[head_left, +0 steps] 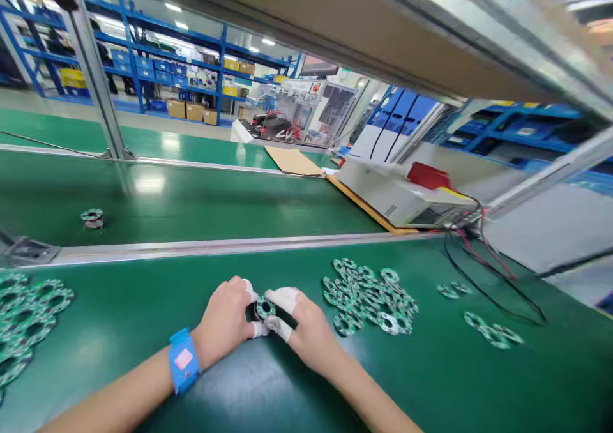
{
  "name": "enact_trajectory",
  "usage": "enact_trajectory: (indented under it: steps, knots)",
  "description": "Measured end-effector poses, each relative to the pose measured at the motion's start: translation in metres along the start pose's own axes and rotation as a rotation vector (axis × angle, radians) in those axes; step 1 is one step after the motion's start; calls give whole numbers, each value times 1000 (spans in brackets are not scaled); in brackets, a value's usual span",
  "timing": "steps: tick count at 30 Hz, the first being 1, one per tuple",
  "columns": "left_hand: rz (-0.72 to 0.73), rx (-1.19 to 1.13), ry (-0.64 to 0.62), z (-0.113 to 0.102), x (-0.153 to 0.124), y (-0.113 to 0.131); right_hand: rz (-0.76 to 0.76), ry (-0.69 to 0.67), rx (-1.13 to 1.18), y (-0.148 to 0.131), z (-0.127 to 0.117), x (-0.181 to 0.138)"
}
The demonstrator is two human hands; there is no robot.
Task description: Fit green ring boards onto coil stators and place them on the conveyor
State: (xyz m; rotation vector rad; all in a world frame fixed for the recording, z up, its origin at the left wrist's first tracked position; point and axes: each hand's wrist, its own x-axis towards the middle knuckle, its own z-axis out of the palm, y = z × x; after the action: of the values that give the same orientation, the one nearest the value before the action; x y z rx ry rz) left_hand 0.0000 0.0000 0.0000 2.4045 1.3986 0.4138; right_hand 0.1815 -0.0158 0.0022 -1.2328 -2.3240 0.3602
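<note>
Between my two hands is a small round motor stator [259, 313] with a green ring-shaped circuit board [266, 308] on top. My left hand [228, 315] grips it from the left, thumb and fingertips in white finger covers. From the right, the covered thumb and fingertip of my right hand [301, 324] close on the ring board's edge. The fingers hide much of the part's side. To the right of my right hand lies a loose pile of ring circuit boards [368, 296]. More ring boards [29, 318] are spread at the far left.
A similar stator [92, 218] stands on the conveyor belt [215, 203] behind a metal rail [201, 246]. Several ring boards [493, 331] lie at the right, near black and red cables [483, 267]. A grey-white machine [397, 193] stands at the back right; a shelf [335, 30] hangs overhead.
</note>
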Motion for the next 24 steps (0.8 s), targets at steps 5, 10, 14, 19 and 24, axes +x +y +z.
enact_trajectory:
  steps: [5, 10, 14, 19, 24]
  knots:
    - [6, 2, -3, -1, 1, -2, 52, 9, -25, -2, 2, 0]
    - [-15, -10, -31, -6, 2, 1, 116, -49, 148, -9, -3, 10]
    - [23, -83, -28, -25, -3, 5, 153, -68, 218, -11, -3, 15]
    - [214, -2, -63, -30, -13, 13, 176, -108, 425, -5, -4, 12]
    - [342, 235, -31, -8, -15, 15, 193, -158, 611, 3, -3, 10]
